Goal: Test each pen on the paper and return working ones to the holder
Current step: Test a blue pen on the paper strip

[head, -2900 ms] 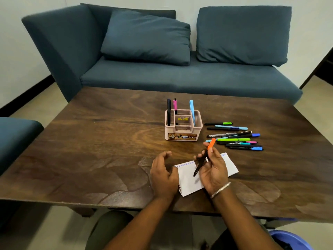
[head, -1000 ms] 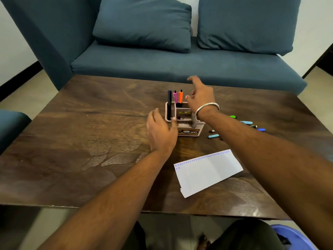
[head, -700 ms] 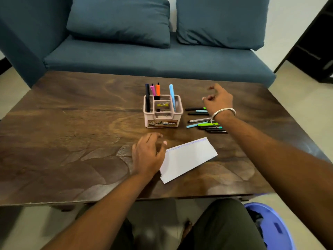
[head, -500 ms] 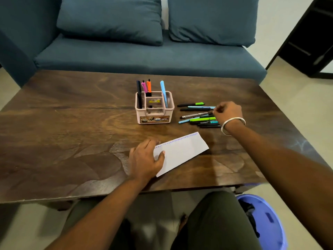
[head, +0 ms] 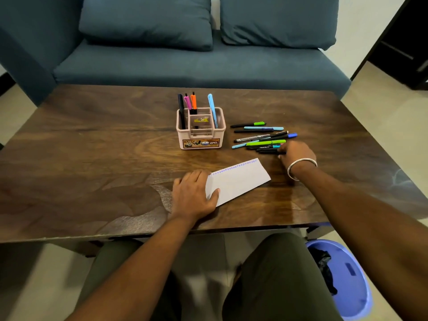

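A pink pen holder [head: 201, 135] stands mid-table with a black pen [head: 181, 111], a pink pen [head: 187, 102], an orange pen [head: 193, 101] and a light-blue pen [head: 212, 110] upright in it. To its right lies a row of several loose pens [head: 261, 136]. My right hand [head: 296, 154] is at the near end of that row, fingers curled onto the closest black pen [head: 269, 152], whose cap end it hides. My left hand [head: 193, 193] rests flat on the left end of the white paper [head: 238, 181].
The wooden table [head: 104, 147] ends just in front of my knees. A blue sofa [head: 196, 63] with two cushions stands behind it. A blue plastic bin [head: 342, 281] sits on the floor at my right.
The orange pen went from my right hand into the holder. My right hand then moved right and down to the loose pens. My left hand left the holder and settled on the paper.
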